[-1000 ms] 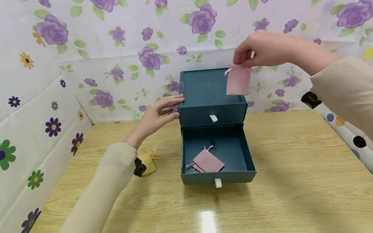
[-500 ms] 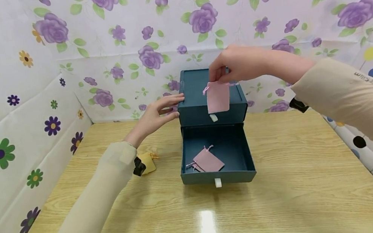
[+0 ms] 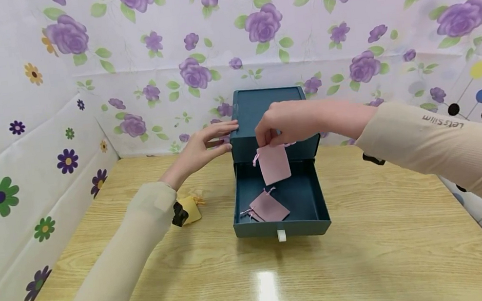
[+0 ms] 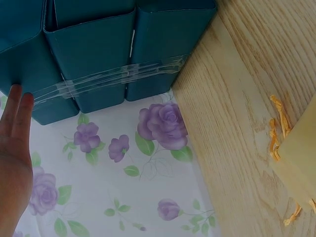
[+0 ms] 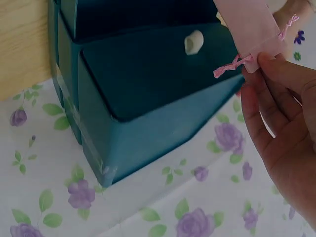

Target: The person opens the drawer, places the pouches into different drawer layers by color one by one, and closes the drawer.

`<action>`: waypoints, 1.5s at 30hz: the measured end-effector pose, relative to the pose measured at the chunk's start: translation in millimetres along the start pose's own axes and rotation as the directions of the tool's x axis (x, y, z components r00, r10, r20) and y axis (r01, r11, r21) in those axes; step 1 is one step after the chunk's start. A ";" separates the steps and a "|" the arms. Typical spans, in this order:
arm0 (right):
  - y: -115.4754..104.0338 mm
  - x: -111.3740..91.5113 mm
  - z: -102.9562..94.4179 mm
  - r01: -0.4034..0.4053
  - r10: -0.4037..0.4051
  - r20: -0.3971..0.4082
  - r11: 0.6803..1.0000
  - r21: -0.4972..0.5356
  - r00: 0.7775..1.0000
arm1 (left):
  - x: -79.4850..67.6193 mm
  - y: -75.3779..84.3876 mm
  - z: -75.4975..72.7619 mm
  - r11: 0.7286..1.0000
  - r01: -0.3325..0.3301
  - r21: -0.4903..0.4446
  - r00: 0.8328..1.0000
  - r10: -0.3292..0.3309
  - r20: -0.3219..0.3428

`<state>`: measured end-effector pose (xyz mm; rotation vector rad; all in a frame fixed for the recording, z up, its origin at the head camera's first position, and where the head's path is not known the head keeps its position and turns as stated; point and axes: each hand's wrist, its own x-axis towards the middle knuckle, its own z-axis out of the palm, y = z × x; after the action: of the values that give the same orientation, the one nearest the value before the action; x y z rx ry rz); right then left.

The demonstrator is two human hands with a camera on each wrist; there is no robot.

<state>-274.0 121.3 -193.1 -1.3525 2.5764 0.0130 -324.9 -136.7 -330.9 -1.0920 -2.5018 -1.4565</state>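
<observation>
A pink drawstring pouch [image 3: 275,164] hangs from my right hand [image 3: 287,120], pinched at its top between thumb and fingers. It is above the pulled-out drawer [image 3: 302,190] of a dark teal drawer box [image 3: 268,103]. Inside that drawer, toward the left, lie pink drawstring pouches [image 3: 270,207], overlapping. My left hand [image 3: 203,147] rests against the box's left side with straight fingers and the thumb apart. In the right wrist view the pinched pouch [image 5: 251,24] shows its twisted pink cords beside my fingertips.
A yellow drawstring pouch [image 3: 192,210] lies on the wooden table [image 3: 184,284] beside my left wrist, partly hidden by a black strap. Clear tape [image 4: 123,76] runs along the box's stacked sections. Flowered cloth [image 3: 133,49] hangs behind the box.
My right hand has carried the pink pouch leftward and down, from over the box's top right to over the open drawer. My left hand stays in place on the box.
</observation>
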 end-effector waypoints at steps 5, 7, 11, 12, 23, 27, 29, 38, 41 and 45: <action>-4.4 6.6 10.7 0.022 -0.022 0.026 1.000 -0.003 0.999 | 0.3 -0.6 -0.2 1.000 -0.011 -0.003 1.000 0.011 0.007; -5.6 8.3 13.9 0.031 -0.031 0.037 1.000 -0.005 0.999 | 0.5 -0.2 -0.2 1.000 -0.007 -0.002 1.000 0.007 0.007; -7.7 13.1 20.6 0.060 -0.060 0.067 0.998 -0.003 0.996 | 0.7 0.6 0.2 1.000 0.006 -0.005 1.000 -0.006 0.002; -8.2 14.4 22.3 0.066 -0.066 0.073 0.998 -0.001 0.995 | 0.4 1.0 0.4 1.000 0.010 -0.009 1.000 -0.010 0.001; -14.3 32.5 43.8 0.086 -0.087 0.146 0.996 0.010 0.985 | -8.1 30.4 -1.7 1.000 0.011 -0.020 1.000 -0.010 0.028; -14.7 38.2 51.7 0.107 -0.109 0.163 0.994 0.024 0.981 | -6.4 26.0 -0.9 1.000 0.006 -0.015 1.000 -0.006 0.024; -14.8 40.9 54.4 0.115 -0.119 0.169 0.993 0.032 0.978 | -4.5 18.3 -0.3 1.000 0.008 -0.014 1.000 -0.008 0.015; -12.5 52.5 64.2 0.098 -0.105 0.199 0.994 0.046 0.974 | -1.6 0.6 -0.4 1.000 -0.010 -0.013 1.000 0.010 0.015; -11.3 55.4 66.4 0.068 -0.077 0.223 0.997 0.048 0.972 | -1.7 1.1 -0.5 1.000 -0.016 -0.011 1.000 0.017 0.017; -9.7 58.2 68.4 0.039 -0.047 0.256 0.999 0.035 0.966 | -1.5 1.2 -0.4 1.000 -0.020 -0.007 1.000 0.020 0.014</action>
<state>-284.3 76.4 -270.8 -1.3014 2.3238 0.1328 -323.1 -137.5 -330.4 -1.1292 -2.4895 -1.4578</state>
